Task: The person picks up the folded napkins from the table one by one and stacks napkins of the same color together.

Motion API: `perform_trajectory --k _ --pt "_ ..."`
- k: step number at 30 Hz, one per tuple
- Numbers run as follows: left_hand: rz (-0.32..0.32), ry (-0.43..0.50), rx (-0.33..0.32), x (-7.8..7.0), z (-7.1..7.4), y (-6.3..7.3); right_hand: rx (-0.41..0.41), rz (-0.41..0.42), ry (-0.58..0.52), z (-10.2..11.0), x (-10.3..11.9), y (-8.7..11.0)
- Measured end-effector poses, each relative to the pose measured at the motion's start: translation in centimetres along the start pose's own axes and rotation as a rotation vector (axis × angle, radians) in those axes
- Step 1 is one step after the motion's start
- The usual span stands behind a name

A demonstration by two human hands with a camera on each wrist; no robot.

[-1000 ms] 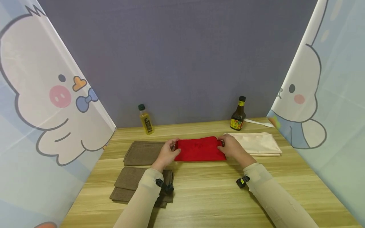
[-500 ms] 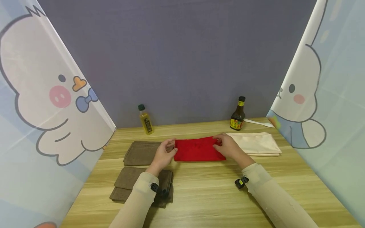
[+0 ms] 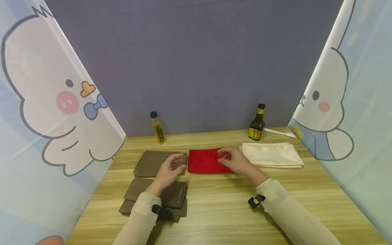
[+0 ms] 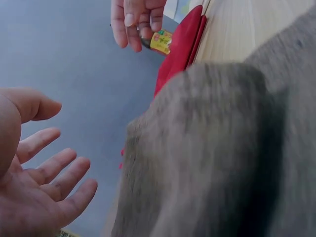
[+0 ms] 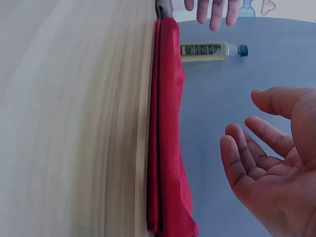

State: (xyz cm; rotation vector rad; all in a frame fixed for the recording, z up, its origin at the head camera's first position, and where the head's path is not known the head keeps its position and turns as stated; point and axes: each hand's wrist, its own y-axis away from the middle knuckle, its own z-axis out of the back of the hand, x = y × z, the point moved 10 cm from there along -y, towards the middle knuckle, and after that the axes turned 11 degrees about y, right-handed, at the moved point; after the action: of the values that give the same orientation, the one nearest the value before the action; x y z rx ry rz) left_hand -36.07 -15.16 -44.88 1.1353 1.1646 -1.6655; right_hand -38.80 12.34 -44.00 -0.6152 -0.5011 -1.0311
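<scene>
Our left grip is kinda hanging loosely spread over the brown cloths; our right grip is spread too, just above the red cloth, with the white cloth off to its right.

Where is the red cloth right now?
In the head view, the red cloth lies on the table, between the farther brown cloth on the left and the cream cloth on the right, with the right hand above its right end.
</scene>
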Motion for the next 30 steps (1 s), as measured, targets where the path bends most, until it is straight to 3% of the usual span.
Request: perform_trajectory --k 8,13,26,30 --pt "-0.015 -0.008 0.072 0.2 1.9 1.8 0.035 0.04 -0.056 -1.5 1.8 0.1" --pt "-0.036 -0.013 0.085 -0.2 3.5 3.0 0.061 0.033 -0.068 -2.5 2.6 0.1" --pt "-0.083 -0.049 -0.014 -0.3 9.1 5.2 0.088 0.045 -0.04 -4.4 4.2 -0.5" --pt "-0.088 -0.053 -0.051 -0.3 10.6 5.7 0.132 0.056 -0.052 -5.2 4.8 -0.6"
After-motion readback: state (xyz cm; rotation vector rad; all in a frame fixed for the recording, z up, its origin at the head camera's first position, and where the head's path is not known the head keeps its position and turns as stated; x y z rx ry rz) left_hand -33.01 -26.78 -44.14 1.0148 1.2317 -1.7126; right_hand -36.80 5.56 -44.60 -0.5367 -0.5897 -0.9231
